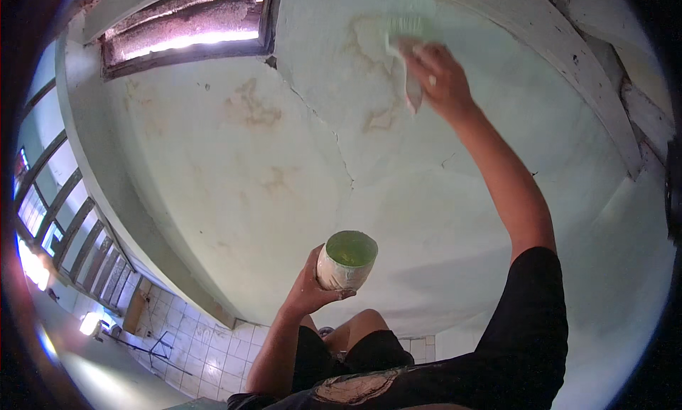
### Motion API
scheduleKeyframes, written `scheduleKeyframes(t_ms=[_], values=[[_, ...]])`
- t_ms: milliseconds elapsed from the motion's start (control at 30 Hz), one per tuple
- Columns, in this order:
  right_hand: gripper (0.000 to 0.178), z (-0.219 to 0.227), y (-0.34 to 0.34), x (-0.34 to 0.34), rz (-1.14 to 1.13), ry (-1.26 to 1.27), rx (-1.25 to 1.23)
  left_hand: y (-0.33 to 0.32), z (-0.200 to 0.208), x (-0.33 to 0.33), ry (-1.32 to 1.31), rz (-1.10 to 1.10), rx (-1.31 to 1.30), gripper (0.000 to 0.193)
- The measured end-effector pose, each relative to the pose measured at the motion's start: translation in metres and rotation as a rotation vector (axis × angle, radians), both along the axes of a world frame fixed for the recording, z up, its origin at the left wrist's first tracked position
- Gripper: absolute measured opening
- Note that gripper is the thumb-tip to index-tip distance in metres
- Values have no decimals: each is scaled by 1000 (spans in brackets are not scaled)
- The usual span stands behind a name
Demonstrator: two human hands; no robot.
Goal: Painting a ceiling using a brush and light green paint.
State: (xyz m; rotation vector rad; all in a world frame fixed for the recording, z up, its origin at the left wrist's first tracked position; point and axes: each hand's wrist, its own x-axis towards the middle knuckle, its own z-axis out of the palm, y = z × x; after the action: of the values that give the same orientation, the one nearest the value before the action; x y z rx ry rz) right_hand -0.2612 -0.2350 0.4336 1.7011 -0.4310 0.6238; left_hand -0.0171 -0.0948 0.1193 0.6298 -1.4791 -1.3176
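Observation:
In my raised right hand (442,79) is a paintbrush (413,90), its pale handle pointing down and its bristles up against the wall (284,154). The bristle end is somewhat blurred. My left hand (311,286) grips a paint container (344,268) from the side, low in front of my body. The container is a whitish, paint-smeared cup, and pale green shows inside it. The pale green wall has brownish stains around the brush and farther left. A jagged crack runs down it from the window corner.
A dark-framed opening (188,51) sits high on the left. Roof beams (540,37) slope down at the upper right. To the left are a slatted wooden frame (82,243), a tripod stand (153,349) and a white tiled floor (206,353) far below.

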Motion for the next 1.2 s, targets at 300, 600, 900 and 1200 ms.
scheduleKeyframes(t_ms=[300, 600, 900, 1200], values=[[26, -78, 29, 2, 56, -238, 679, 14, -10, 18, 8, 41, 38, 96], [16, 53, 19, 31, -237, -393, 454, 18, -11, 22, 12, 119, 72, 98], [37, -104, 15, -16, -44, 133, 348, 23, -21, 28, 17, 115, 17, 96], [23, 52, -16, -6, -103, -325, 537, 29, -19, 30, 34, 152, 36, 96]])
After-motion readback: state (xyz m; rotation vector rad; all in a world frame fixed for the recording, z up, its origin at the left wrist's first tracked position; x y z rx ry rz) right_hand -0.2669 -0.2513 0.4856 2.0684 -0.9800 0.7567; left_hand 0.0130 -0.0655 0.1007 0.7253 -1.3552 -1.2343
